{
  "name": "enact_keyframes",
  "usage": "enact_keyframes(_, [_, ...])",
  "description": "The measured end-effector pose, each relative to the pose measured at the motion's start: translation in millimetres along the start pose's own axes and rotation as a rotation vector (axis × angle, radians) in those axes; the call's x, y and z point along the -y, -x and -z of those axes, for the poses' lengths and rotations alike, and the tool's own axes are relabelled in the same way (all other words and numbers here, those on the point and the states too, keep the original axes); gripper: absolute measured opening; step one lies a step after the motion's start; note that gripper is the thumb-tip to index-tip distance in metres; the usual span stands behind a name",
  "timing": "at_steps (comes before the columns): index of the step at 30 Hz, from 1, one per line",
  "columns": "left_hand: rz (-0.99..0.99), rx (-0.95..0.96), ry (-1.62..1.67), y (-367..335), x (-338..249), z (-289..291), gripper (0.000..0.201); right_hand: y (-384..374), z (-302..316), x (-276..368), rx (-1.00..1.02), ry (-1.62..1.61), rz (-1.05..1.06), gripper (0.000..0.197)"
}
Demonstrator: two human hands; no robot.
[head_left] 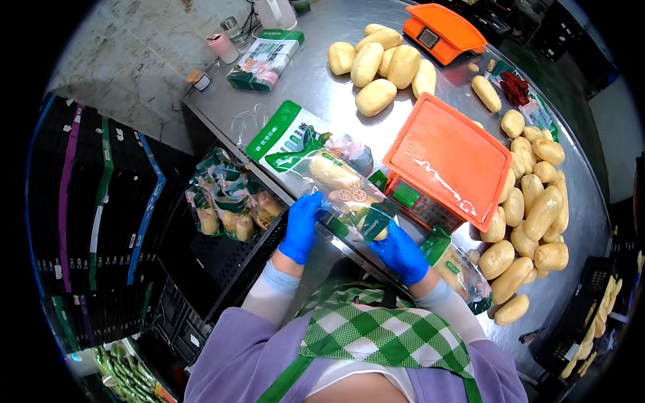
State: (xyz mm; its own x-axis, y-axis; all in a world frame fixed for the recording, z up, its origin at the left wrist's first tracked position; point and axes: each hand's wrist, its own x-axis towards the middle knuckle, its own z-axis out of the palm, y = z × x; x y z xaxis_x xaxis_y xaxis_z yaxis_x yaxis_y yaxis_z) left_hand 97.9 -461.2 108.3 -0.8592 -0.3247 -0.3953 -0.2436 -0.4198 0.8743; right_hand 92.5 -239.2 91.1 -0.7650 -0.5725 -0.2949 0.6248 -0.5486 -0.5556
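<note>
A clear and green bag of lotus root (pixel 334 173) lies slantwise in front of me, above the table's near edge. My left hand (pixel 302 225), in a blue glove, pinches the bag's near side. My right hand (pixel 401 255), gloved alike, has its fingers closed round the bag's lower right end. Beneath and beyond the bag rests a stack of flat printed bags (pixel 277 129). An orange-topped scale (pixel 449 158) stands just past my right hand. Beside that hand lies another filled bag of lotus root (pixel 457 272).
Loose lotus roots (pixel 534 208) are heaped at the right, with more (pixel 376 96) at the back of the metal table (pixel 312 74). A second orange scale (pixel 445 33) stands far off. At left, a black crate (pixel 225 265) holds filled bags (pixel 235 201), beside stacked black crates (pixel 87 201).
</note>
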Motion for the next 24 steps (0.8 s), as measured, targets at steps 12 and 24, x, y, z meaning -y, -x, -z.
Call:
enact_keyframes(12, [0.113,0.236,-0.240,26,17,20,0.015,-57,-11,-20,0.048,0.937,0.410,0.042])
enact_keyframes(24, [0.065,0.208,-0.217,22,14,23,0.015,-59,-7,-15,0.131,0.624,0.094,0.032])
